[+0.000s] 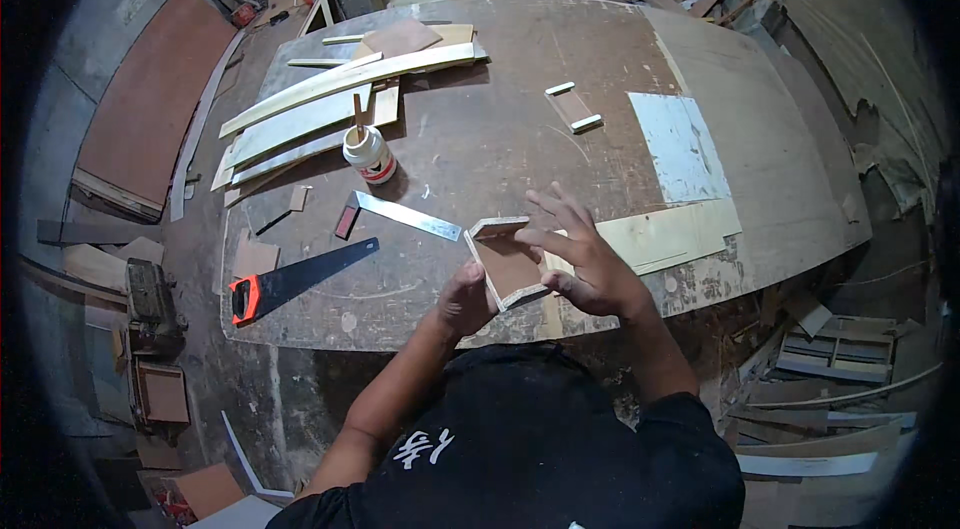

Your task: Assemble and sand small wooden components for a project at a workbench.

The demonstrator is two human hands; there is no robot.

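Observation:
Near the table's front edge I hold a small shallow wooden box (508,267) with a brown base and pale, thin side walls. My left hand (466,301) is closed on its near left corner, thumb along the wall. At the box's right side is my right hand (592,264), its fingers spread. The index finger and thumb reach to the box's edges; whether they press on it is hard to tell. A try square (405,214) with a metal blade and red-faced stock lies just left of the box. Farther left rests a handsaw (300,279) with an orange and black handle.
An open white jar (368,157) with a stick in it stands beyond the square. Stacked pale boards (330,89) lie behind it. A small brown panel with two white-edged strips (574,109) and a white-painted sheet (680,144) lie on the worn table (480,59). Wood scraps surround the table.

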